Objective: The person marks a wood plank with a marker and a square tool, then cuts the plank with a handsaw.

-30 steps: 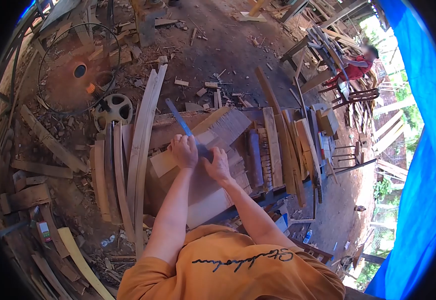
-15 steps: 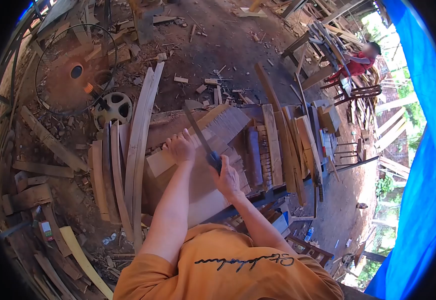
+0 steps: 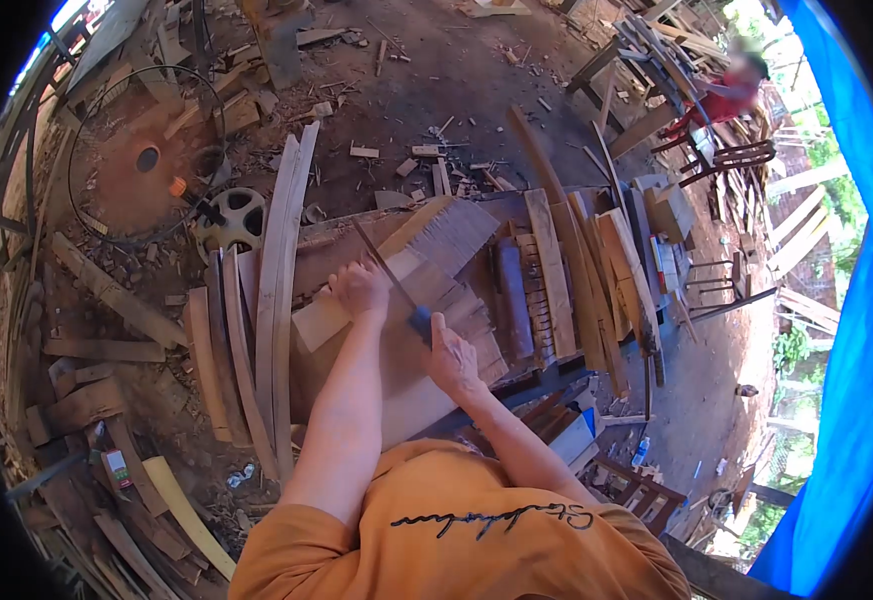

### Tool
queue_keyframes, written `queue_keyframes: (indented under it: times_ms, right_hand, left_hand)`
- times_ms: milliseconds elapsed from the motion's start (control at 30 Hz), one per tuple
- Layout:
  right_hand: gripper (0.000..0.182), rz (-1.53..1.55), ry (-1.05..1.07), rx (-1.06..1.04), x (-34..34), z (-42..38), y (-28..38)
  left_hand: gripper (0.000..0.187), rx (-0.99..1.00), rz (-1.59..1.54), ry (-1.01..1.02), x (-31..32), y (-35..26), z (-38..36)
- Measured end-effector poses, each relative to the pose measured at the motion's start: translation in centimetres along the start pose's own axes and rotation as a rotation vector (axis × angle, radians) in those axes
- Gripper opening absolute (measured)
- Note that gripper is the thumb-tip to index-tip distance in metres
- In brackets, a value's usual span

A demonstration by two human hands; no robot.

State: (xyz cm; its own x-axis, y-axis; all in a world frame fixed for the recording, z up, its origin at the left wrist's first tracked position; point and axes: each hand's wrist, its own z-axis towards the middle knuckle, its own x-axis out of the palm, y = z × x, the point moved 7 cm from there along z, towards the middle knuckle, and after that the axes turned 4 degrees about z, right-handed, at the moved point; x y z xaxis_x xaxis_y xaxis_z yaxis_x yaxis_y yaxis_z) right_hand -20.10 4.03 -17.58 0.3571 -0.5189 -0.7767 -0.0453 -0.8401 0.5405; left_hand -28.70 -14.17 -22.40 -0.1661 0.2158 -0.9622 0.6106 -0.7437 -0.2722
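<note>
My right hand (image 3: 454, 358) is closed around the dark blue handle (image 3: 422, 323) of a saw (image 3: 385, 264). Its long, narrow blade slants away to the upper left, passing just right of my left hand (image 3: 361, 290). The fingers of my left hand are bent and pressed on a pale wooden board (image 3: 323, 324), partly hiding it. Under the blade and to its right, other flat wood pieces (image 3: 454, 237) overlap, one with a rough, ridged face. Whether the blade's edge bites into the wood cannot be made out.
Long planks (image 3: 283, 270) stand along the left of the bench, and more boards (image 3: 552, 280) line its right. A wire-ringed fan (image 3: 147, 158) and a spoked wheel (image 3: 232, 218) are at the upper left. Offcuts (image 3: 427, 152) litter the ground. A person in red (image 3: 727, 98) sits far right.
The saw has shifted a little left and toward me, its blade tip lower in view. My left hand stays in place on the board. The surroundings shift slightly as my head turns.
</note>
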Motion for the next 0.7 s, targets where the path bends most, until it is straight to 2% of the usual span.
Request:
queue_keyframes:
  times_ms: [100,200,400,700]
  right_hand:
    - [0.052,-0.077,-0.023,-0.019,0.3,-0.3,0.1]
    - [0.055,-0.086,-0.044,-0.003,-0.1,-0.6,0.4]
    - [0.049,-0.043,0.058,0.025,0.1,-0.1,0.0]
    - [0.04,0.042,-0.03,-0.042,-0.8,-0.2,1.0]
  left_hand:
    - [0.05,0.003,0.047,0.04,0.2,-0.1,0.0]
    - [0.051,0.009,0.086,-0.01,-0.2,-0.3,0.0]
    - [0.049,-0.003,0.11,0.002,-0.2,-0.3,0.0]
    - [0.049,0.011,0.108,-0.062,0.2,-0.1,0.1]
